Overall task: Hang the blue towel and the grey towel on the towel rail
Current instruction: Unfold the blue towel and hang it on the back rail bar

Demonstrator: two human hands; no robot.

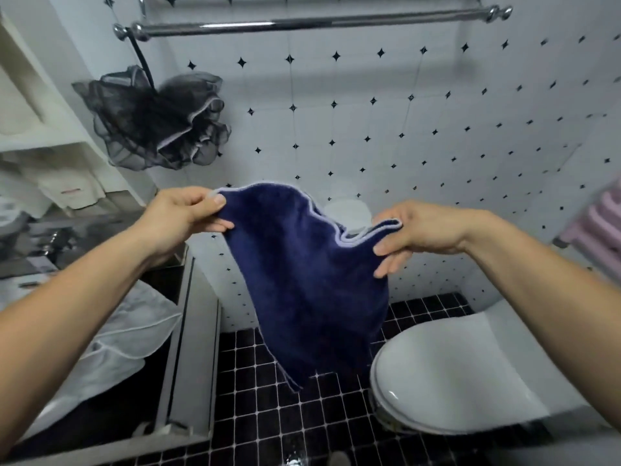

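A dark blue towel (309,284) with a pale trimmed edge hangs in the air between my hands, well below the rail. My left hand (178,220) pinches its upper left corner. My right hand (420,232) pinches the upper right corner, and the top edge sags between them. The chrome towel rail (312,23) runs across the top of the tiled wall, bare along its middle and right. A light grey towel (134,331) lies crumpled at the lower left, on a dark surface beside the cabinet.
A black mesh bath sponge (158,119) hangs from the rail's left end. A white toilet (463,375) with its lid down stands at the lower right. Pale shelves (43,122) and a cabinet edge fill the left. Pink items (601,227) sit at the right edge.
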